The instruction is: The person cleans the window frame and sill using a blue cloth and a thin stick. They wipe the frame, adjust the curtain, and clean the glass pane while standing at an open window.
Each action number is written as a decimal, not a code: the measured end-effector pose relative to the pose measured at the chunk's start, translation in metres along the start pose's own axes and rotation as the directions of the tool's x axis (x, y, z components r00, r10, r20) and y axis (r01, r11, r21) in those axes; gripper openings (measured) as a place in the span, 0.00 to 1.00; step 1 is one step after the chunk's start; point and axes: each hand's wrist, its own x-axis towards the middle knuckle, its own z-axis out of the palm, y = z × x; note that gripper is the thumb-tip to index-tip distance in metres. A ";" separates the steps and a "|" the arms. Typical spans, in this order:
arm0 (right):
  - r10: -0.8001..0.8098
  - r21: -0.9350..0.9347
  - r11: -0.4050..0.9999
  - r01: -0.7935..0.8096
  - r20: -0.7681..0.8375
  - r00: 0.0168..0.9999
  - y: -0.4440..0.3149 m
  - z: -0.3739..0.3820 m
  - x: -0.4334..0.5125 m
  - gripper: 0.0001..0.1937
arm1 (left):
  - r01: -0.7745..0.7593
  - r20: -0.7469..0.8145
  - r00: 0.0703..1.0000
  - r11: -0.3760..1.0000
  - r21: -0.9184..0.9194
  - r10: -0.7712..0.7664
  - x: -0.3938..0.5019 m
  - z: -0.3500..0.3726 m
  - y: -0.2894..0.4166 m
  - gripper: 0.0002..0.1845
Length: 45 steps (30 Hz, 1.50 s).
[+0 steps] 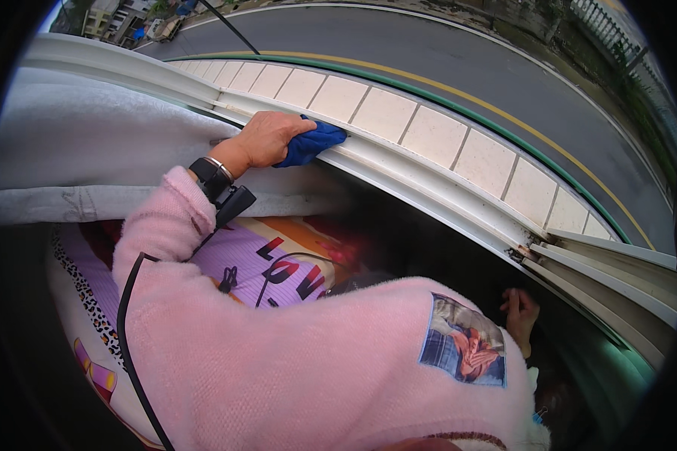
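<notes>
My left hand is shut on a blue cloth, pressed against the white window sill track. Around the left wrist are a metal bangle and a black strap with a black device. My right hand hangs in shadow below the sill at the right, beside the pink fuzzy sweater. Its fingers are loosely bent and a little apart, with nothing visible in them.
A white curtain hangs at the left over patterned bedding. A black cable runs along my left sleeve. Sliding window frames stand at the right. Outside lie a tiled ledge with a green edge and a road beyond.
</notes>
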 end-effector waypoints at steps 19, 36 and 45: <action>-0.111 -0.067 0.992 0.105 -0.092 0.990 -0.024 0.001 -0.019 0.08 | -0.454 -0.136 0.891 0.839 -0.299 0.434 0.102 0.015 0.126 0.25; -0.100 -0.019 0.995 0.099 -0.106 0.989 -0.013 0.001 -0.023 0.08 | -0.434 -0.088 0.899 0.847 -0.307 0.428 0.109 0.022 0.158 0.25; 0.054 -0.055 0.997 -0.056 -0.050 0.997 -0.005 0.013 -0.013 0.12 | -0.452 -0.433 0.892 0.289 -0.844 0.130 0.131 0.005 0.141 0.23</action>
